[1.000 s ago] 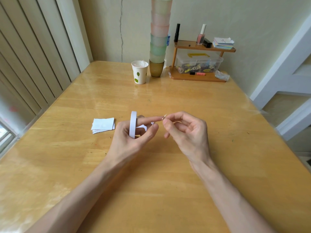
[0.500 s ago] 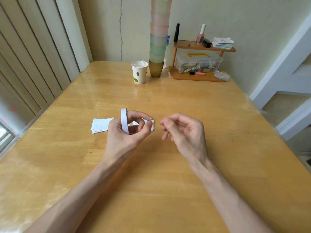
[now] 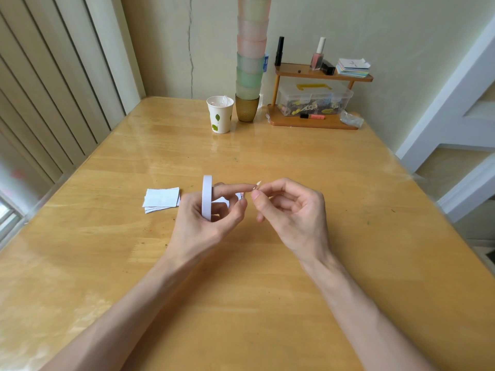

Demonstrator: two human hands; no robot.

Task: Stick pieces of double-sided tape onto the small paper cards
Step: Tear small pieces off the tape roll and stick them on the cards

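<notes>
Right hand: thumb and index pinch a tiny tape sliver, other fingers loosely curled. Just to its left, the left hand has the tape roll hooked on its curled fingers, a small card under the thumb and its index tip touching the sliver; the spare card stack lies just left of that hand. Likely best to seat one end on the card and press flat; versus 0.5 s ago, the left index has uncurled and the hands have closed up.
</notes>
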